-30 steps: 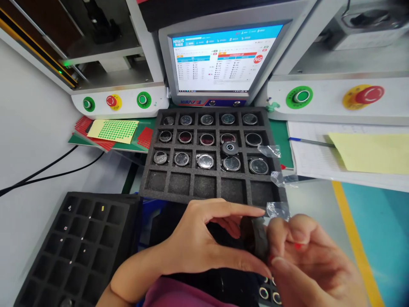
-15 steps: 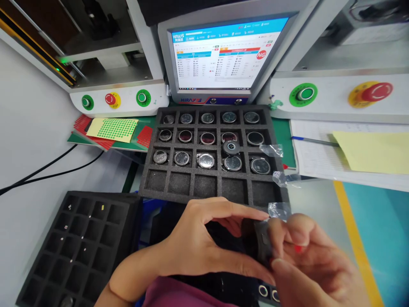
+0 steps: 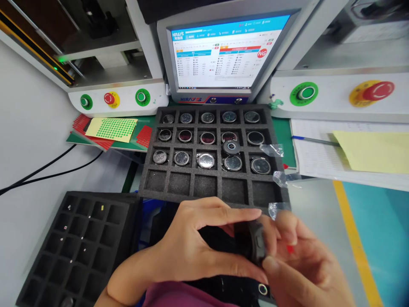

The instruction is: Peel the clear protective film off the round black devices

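Both hands meet low in the view on a small round black watch case (image 3: 255, 243), seen edge-on. My left hand (image 3: 194, 247) pinches it between forefinger above and thumb below. My right hand (image 3: 297, 260) grips its right side with thumb and fingertips, beside a scrap of clear film (image 3: 277, 208). Just beyond the hands lies a black foam tray (image 3: 179, 182) whose three far rows hold round watch cases (image 3: 206, 160); its near row is empty. One dark case (image 3: 230, 147) rests on a divider.
An empty black foam tray (image 3: 79, 243) sits at lower left. Behind stand a monitor (image 3: 223, 53) showing a red NG mark, control panels with green buttons (image 3: 142, 97) and red stop buttons (image 3: 372, 91), a green sticker sheet (image 3: 111, 129), papers and a yellow note (image 3: 373, 151).
The hands have shifted slightly left and turned the black case so its edge shows more. The view drifted a little; the trays stay put.
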Motion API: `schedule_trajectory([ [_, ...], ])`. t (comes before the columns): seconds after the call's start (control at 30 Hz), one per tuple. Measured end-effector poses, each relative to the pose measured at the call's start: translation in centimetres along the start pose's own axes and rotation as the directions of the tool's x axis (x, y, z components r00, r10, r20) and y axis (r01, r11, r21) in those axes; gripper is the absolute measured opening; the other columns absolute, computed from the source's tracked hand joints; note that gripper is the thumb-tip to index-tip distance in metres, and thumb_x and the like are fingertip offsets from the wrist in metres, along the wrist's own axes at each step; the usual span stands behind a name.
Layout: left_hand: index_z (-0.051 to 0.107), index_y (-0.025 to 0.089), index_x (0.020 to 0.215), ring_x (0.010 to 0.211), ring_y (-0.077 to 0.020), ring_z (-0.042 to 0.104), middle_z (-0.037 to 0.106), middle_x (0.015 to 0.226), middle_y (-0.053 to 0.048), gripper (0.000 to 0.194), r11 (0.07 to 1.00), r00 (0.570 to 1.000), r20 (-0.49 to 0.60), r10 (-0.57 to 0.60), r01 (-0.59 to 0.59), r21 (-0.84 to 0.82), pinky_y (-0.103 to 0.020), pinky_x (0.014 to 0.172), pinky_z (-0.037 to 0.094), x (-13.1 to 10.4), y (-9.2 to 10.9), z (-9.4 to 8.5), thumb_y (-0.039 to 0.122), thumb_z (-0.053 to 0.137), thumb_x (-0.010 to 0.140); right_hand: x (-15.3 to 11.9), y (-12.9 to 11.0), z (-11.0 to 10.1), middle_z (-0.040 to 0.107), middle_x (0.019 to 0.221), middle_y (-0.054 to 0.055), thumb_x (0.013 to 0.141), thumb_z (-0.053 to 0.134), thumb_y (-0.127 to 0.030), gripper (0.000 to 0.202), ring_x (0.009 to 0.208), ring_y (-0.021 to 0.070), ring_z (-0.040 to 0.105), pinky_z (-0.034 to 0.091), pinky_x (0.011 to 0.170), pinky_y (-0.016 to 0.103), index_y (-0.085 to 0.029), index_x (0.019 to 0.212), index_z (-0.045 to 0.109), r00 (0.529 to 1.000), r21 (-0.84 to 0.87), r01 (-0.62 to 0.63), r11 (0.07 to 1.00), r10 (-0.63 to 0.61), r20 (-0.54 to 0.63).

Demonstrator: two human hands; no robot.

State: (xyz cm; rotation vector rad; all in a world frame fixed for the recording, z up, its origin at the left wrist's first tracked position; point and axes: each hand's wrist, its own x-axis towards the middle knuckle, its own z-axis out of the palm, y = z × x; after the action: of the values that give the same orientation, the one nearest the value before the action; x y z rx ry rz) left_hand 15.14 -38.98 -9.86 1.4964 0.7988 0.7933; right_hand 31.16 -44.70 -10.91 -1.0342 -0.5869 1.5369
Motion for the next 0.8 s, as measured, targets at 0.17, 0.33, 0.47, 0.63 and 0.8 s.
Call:
schedule_trajectory([
  [0.17,0.071,0.026,0.120,0.072,-0.0153,0.066,0.072,0.086,-0.004,0.058,0.999,1.000,0.022,-0.022,0.023,-0.031,-0.025,0.070,0.053,0.0,0.3,-0.2,0.026,0.089,0.064,0.2,0.6,0.3,0.056,0.076,-0.002,0.067,0.086,-0.036,0.039,0.060,0.0150,0.056,0.054,0.056,0.029,-0.027,0.086,0.053,0.998,0.027,-0.048,0.998,0.049,-0.039],
  [0.33,0.072,0.029,0.117,0.070,-0.0143,0.065,0.070,0.083,-0.004,0.058,0.997,0.999,0.023,-0.028,0.029,-0.065,-0.025,0.069,0.053,0.0,0.0,-0.5,0.029,0.090,0.063,0.2,1.0,0.9,0.058,0.079,-0.003,0.063,0.088,-0.033,0.044,0.054,0.0116,0.053,0.054,0.058,0.029,-0.030,0.090,0.054,0.993,0.122,-0.101,0.987,0.107,-0.046],
  [0.47,0.071,0.033,0.119,0.077,-0.0144,0.067,0.069,0.088,-0.002,0.061,0.924,0.980,0.126,-0.153,0.188,-0.334,-0.026,0.074,0.054,-0.1,-0.5,-0.6,0.025,0.091,0.062,0.1,0.9,0.6,0.064,0.092,0.002,0.063,0.086,-0.046,0.046,0.054,0.0129,0.057,0.055,0.054,0.030,-0.030,0.097,0.060,0.998,0.070,-0.055,0.996,0.056,-0.011],
  [0.63,0.065,0.026,0.118,0.077,-0.0158,0.071,0.071,0.087,-0.001,0.077,0.672,0.858,0.376,-0.350,0.510,-0.538,-0.027,0.073,0.055,0.0,-0.9,-0.4,0.020,0.096,0.048,-0.7,0.3,-0.2,0.069,0.108,0.006,0.079,0.077,-0.031,0.029,0.087,0.0199,0.069,0.059,0.070,0.028,-0.031,0.104,0.064,0.963,-0.093,0.178,0.980,-0.193,-0.186],
  [0.8,0.061,0.018,0.083,0.066,-0.0101,0.068,0.069,0.079,0.001,0.044,0.551,0.805,0.469,-0.363,0.591,-0.589,-0.022,0.067,0.052,0.3,-1.2,0.0,0.035,0.092,0.058,-0.9,0.1,-0.7,0.075,0.089,0.004,0.082,0.072,-0.020,0.025,0.093,0.0233,0.072,0.061,0.071,0.029,-0.030,0.103,0.063,0.987,-0.175,0.150,0.973,-0.158,-0.034],
])
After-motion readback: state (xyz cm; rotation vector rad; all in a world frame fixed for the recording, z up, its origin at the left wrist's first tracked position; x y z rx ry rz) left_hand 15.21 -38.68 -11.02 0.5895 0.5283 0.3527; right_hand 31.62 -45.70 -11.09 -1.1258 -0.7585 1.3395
